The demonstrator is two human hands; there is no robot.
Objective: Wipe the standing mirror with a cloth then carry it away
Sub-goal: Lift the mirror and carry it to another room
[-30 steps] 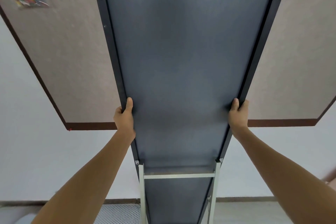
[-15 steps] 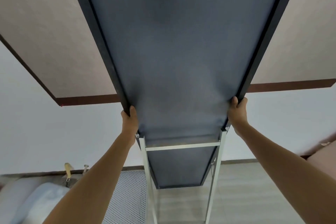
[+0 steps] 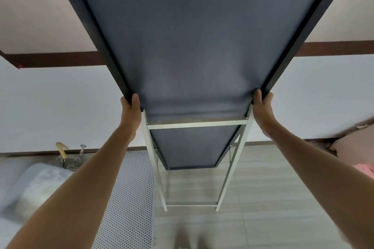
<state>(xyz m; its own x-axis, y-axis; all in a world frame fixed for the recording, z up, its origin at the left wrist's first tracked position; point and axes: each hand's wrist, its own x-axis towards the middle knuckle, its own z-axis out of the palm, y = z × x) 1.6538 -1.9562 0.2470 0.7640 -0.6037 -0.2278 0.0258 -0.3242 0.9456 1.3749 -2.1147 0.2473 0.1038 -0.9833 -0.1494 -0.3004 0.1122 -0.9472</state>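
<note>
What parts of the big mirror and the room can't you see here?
All in the head view:
- Mirror glass: hidden, only its dark back faces the camera.
- Mirror top: cut off by the upper edge.
- Fingers of left hand and right hand: wrapped behind the frame edges.
- Cloth: nowhere in sight.
- Tools by the wall: too small to name.

White wall (image 3: 60, 107), brown-trimmed beige panel (image 3: 36, 16), pale plank floor (image 3: 273, 198), perforated mat (image 3: 129, 198).

A plain room in a home: pale wood-look floor (image 3: 273, 198), white wall (image 3: 60, 107) with a dark skirting board, a white perforated mat (image 3: 129, 198), a grey pillow (image 3: 34, 186), and pink fabric (image 3: 364, 170) at the right edge.
</note>
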